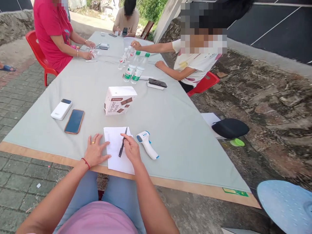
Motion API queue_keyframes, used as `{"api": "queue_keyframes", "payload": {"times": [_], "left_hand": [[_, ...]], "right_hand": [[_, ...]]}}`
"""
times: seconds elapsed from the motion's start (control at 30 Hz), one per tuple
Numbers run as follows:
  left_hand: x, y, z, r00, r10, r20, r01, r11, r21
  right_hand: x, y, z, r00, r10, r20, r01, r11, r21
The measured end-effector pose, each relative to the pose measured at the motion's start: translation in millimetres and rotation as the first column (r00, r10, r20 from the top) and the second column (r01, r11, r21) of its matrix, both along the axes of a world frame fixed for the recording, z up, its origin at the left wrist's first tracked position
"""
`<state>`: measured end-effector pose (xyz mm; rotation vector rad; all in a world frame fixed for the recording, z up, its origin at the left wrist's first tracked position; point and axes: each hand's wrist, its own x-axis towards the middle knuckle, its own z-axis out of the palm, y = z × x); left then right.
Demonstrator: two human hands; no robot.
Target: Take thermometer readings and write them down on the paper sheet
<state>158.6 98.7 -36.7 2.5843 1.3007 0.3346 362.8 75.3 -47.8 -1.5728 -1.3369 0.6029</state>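
My left hand (97,152) lies spread on the table with its thumb and a finger over the left edge of a white paper sheet (114,162). Faint print runs down that sheet's left side. Between the fingers of my right hand (131,148) is a black pen (123,143), slanted above the paper. A white and blue infrared thermometer (147,144) rests just right of this hand. Beyond the paper stands a "Super Meal" box (120,100). To the left lie a phone (74,121) in a brown case and a white power bank (61,109).
Two green-capped water bottles (134,70) stand farther up the grey-green tablecloth (182,146), with smaller bottles behind. A dark phone (157,82) lies right of them. People sit at the left, right and far end. A pale blue hat (285,204) is at lower right.
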Motion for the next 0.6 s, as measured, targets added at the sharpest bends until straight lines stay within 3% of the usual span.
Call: {"api": "queue_keyframes", "payload": {"times": [0.1,0.23,0.43,0.6], "left_hand": [[7.3,-1.6,2.2,1.000,0.022,-0.013,-0.023,1.000,-0.019],[13.7,-3.8,3.1,0.999,0.046,-0.020,-0.046,0.999,-0.021],[13.5,-5.9,0.8,0.999,0.045,-0.007,-0.045,0.999,-0.006],[12.6,-5.2,-1.0,0.999,0.032,0.007,-0.032,0.999,0.011]], "right_hand": [[3.5,-19.7,-4.3,0.964,0.034,-0.265,-0.008,0.995,0.100],[-6.8,-36.0,-9.1,0.899,-0.002,-0.438,0.048,0.994,0.094],[-24.8,-38.5,-11.2,0.865,0.023,-0.502,-0.037,0.999,-0.018],[-34.5,-31.9,-16.9,0.926,-0.043,-0.376,0.021,0.998,-0.064]]}}
